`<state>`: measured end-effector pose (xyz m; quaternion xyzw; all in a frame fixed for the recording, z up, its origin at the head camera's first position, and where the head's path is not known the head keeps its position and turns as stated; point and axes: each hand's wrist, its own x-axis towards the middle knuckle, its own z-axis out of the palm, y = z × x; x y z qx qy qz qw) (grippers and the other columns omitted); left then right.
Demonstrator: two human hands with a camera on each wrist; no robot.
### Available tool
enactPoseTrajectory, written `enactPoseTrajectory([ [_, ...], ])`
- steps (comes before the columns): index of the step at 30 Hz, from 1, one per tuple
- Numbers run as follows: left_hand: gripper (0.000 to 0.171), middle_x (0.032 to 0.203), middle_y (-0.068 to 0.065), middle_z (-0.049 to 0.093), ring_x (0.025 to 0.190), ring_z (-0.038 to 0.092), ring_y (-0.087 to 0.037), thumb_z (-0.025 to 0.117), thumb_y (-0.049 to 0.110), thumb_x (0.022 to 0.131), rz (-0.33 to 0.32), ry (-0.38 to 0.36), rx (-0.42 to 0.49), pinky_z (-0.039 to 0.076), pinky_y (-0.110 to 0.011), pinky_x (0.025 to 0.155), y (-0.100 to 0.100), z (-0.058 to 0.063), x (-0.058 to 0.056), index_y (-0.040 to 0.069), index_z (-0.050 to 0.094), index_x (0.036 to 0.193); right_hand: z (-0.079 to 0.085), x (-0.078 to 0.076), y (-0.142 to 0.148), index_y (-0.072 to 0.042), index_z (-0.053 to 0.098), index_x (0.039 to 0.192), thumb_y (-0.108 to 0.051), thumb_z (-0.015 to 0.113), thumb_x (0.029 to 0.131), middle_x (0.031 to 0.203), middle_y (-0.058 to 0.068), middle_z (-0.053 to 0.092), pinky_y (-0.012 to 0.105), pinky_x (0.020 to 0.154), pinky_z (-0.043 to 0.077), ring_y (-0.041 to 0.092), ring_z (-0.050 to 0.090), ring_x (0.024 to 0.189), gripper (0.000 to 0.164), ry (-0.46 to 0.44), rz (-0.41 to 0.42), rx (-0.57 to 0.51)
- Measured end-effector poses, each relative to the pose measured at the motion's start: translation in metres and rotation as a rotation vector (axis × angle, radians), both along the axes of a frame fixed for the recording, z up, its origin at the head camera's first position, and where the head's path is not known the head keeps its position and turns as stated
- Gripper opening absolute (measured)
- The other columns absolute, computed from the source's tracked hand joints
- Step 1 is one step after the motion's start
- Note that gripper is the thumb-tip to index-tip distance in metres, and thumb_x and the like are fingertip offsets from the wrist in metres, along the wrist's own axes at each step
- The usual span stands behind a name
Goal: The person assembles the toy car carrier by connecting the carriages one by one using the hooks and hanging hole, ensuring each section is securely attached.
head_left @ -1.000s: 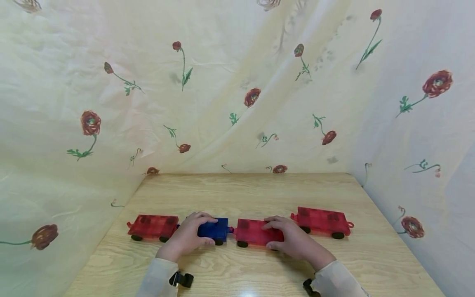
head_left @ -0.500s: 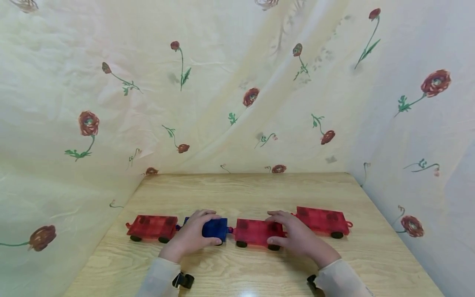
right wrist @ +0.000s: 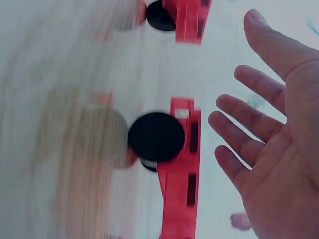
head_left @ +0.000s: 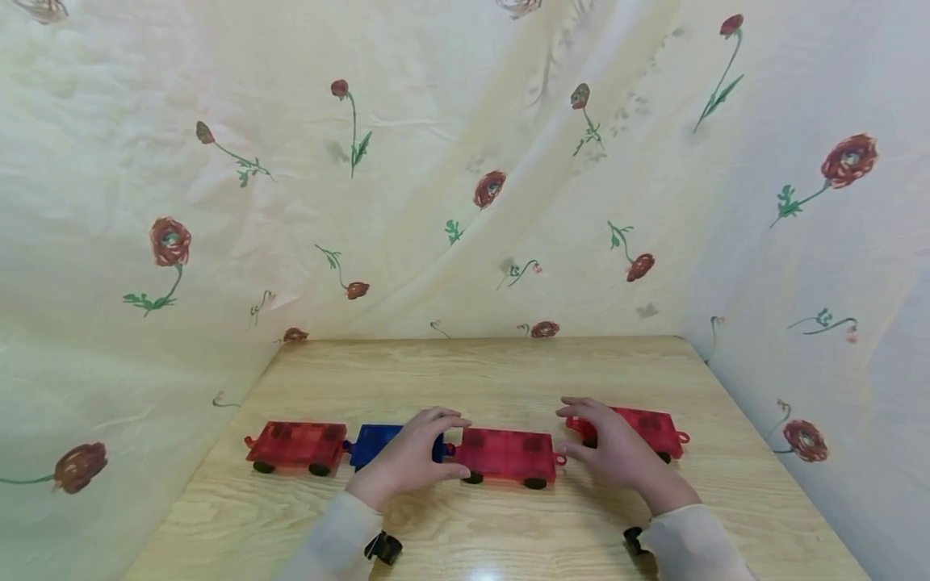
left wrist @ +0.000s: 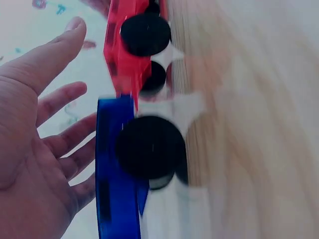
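Note:
Several flat toy train cars with black wheels stand in a row across the table. My left hand (head_left: 412, 453), fingers relaxed and spread, hovers over the right part of the blue toy train car (head_left: 369, 444). Its fingertips reach the left end of the middle red toy train car (head_left: 508, 453), which is hooked to the blue one. In the left wrist view the palm is beside the blue car. My right hand (head_left: 617, 453) hangs above the left end of the rightmost red toy train car (head_left: 651, 421), partly hiding it. The right wrist view shows its fingers apart from that car.
Another red toy train car (head_left: 296, 445) is coupled to the blue car's left end. A gap separates the middle red car from the rightmost one. Flower-printed cloth (head_left: 407, 210) encloses the wooden table (head_left: 465, 371) at the back and sides.
My left hand has slid right from the blue car toward the middle red car. My right hand has left the middle red car and moved right, over the rightmost one. The cars stay put.

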<state>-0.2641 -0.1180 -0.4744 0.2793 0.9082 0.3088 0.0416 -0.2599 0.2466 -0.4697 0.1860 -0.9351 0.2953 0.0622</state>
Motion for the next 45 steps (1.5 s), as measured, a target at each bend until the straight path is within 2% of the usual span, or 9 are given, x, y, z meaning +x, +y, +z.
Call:
enactPoseTrajectory([
  [5,0.070,0.151,0.013,0.046,0.132,0.051,-0.018,0.080,0.053,0.090,-0.038,0.009,-0.024,0.051,-0.046,0.104,0.021,-0.001,-0.007,0.038,0.052,0.152,-0.004,-0.006,0.014,-0.014,0.066,0.140,-0.032,0.087,0.089,0.155,0.009,0.052,0.063,0.109,0.044,0.041,0.047,0.142,0.058,0.010,-0.032,0.006],
  [8,0.072,0.150,0.011,0.048,0.131,0.051,-0.017,0.080,0.056,0.089,-0.068,0.034,-0.053,0.050,-0.043,0.106,0.035,-0.001,-0.010,0.034,0.055,0.152,-0.007,-0.009,0.023,-0.013,0.066,0.141,-0.031,0.088,0.087,0.155,0.011,0.051,0.064,0.108,0.044,0.042,0.046,0.142,0.061,0.011,-0.058,0.010],
  [11,0.074,0.149,0.009,0.050,0.138,0.047,-0.018,0.080,0.058,0.088,-0.090,0.057,-0.092,0.048,-0.041,0.110,0.050,0.000,-0.012,0.029,0.056,0.152,-0.008,-0.010,0.029,-0.013,0.066,0.141,-0.031,0.089,0.087,0.156,0.014,0.049,0.066,0.108,0.043,0.045,0.045,0.142,0.061,0.013,-0.078,0.019],
  [20,0.080,0.147,0.008,0.053,0.135,0.049,-0.017,0.082,0.062,0.083,-0.101,0.108,-0.197,0.052,-0.039,0.104,0.082,0.000,-0.011,0.032,0.055,0.152,-0.006,-0.012,0.040,-0.016,0.063,0.143,-0.034,0.089,0.086,0.158,0.019,0.045,0.071,0.105,0.042,0.049,0.040,0.142,0.065,-0.031,-0.151,0.062],
  [23,0.077,0.146,0.009,0.055,0.131,0.050,-0.015,0.083,0.060,0.083,-0.102,0.113,-0.231,0.053,-0.037,0.101,0.086,0.000,-0.011,0.033,0.056,0.150,-0.007,-0.012,0.041,-0.015,0.063,0.144,-0.036,0.090,0.085,0.159,0.019,0.044,0.071,0.103,0.043,0.050,0.039,0.142,0.068,-0.043,-0.161,0.071],
  [28,0.073,0.144,0.010,0.057,0.128,0.053,-0.015,0.084,0.056,0.085,-0.085,0.073,-0.249,0.055,-0.038,0.098,0.083,-0.001,-0.012,0.036,0.056,0.150,-0.010,-0.013,0.044,-0.014,0.062,0.146,-0.037,0.090,0.085,0.159,0.020,0.043,0.072,0.105,0.041,0.052,0.038,0.143,0.071,-0.069,-0.158,0.109],
  [32,0.073,0.144,0.010,0.057,0.127,0.054,-0.016,0.085,0.054,0.085,-0.072,0.034,-0.228,0.056,-0.040,0.096,0.078,0.000,-0.013,0.039,0.055,0.150,-0.012,-0.014,0.045,-0.014,0.063,0.144,-0.034,0.090,0.085,0.156,0.020,0.048,0.071,0.106,0.041,0.051,0.042,0.141,0.068,-0.065,-0.149,0.127],
  [38,0.073,0.143,0.008,0.058,0.126,0.055,-0.017,0.086,0.052,0.085,-0.055,0.035,-0.213,0.056,-0.040,0.095,0.076,0.001,-0.015,0.036,0.056,0.150,-0.014,-0.014,0.046,-0.015,0.066,0.140,-0.034,0.090,0.085,0.149,0.020,0.054,0.070,0.106,0.043,0.049,0.047,0.137,0.063,-0.061,-0.138,0.122],
  [45,0.072,0.139,0.006,0.060,0.121,0.056,-0.016,0.088,0.049,0.084,-0.044,0.021,-0.184,0.058,-0.037,0.091,0.077,0.000,-0.018,0.033,0.059,0.148,-0.011,-0.010,0.042,-0.017,0.067,0.139,-0.035,0.090,0.084,0.148,0.019,0.055,0.069,0.105,0.043,0.048,0.046,0.137,0.062,-0.093,-0.141,0.117],
])
